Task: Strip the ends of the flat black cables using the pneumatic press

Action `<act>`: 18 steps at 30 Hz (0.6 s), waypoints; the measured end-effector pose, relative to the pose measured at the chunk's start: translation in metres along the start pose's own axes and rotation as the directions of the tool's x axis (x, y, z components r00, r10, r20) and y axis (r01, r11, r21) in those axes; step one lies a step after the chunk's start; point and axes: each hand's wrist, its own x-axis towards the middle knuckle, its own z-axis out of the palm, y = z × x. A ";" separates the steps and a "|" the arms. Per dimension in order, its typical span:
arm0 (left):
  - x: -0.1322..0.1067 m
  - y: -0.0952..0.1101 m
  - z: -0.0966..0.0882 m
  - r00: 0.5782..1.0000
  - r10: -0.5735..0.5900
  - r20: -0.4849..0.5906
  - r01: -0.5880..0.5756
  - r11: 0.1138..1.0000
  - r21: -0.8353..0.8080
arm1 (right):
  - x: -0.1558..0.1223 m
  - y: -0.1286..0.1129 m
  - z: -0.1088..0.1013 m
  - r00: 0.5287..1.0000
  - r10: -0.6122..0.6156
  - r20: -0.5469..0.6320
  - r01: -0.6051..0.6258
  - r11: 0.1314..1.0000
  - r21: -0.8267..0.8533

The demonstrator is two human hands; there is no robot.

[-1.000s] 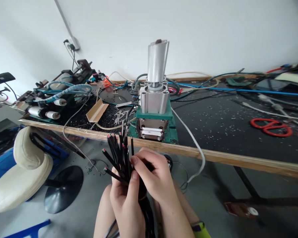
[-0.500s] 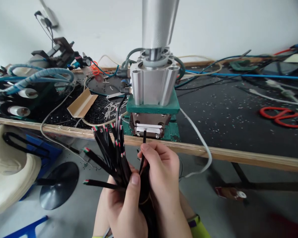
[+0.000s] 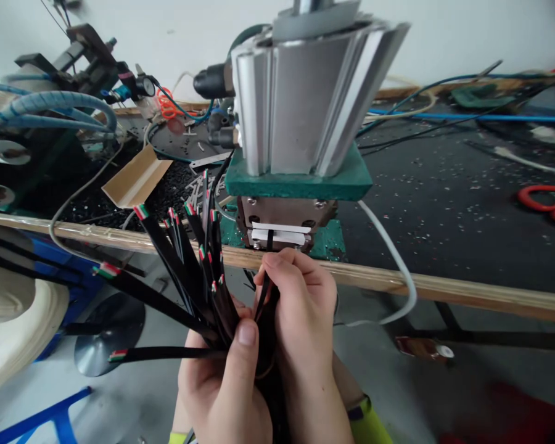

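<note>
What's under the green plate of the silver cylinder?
A steel block with a white slot; one black cable, pinched by the right hand, enters it. Its tip inside is hidden.

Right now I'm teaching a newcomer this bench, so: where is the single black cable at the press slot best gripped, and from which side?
Probably just behind its tip, from the near side below the slot, as the right hand pinches the single cable: it is thin and points up into the slot, so a short grip steers it.
</note>
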 end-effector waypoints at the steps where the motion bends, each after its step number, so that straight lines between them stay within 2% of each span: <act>1: 0.000 0.000 0.000 1.000 0.001 -0.001 -0.001 1.000 -0.002 | 0.000 0.000 0.000 1.000 0.002 -0.004 -0.002 1.000 -0.001; 18: 0.003 -0.001 -0.001 0.999 -0.049 0.013 0.049 0.999 -0.016 | -0.002 0.000 0.000 1.000 0.002 -0.015 -0.002 0.999 -0.032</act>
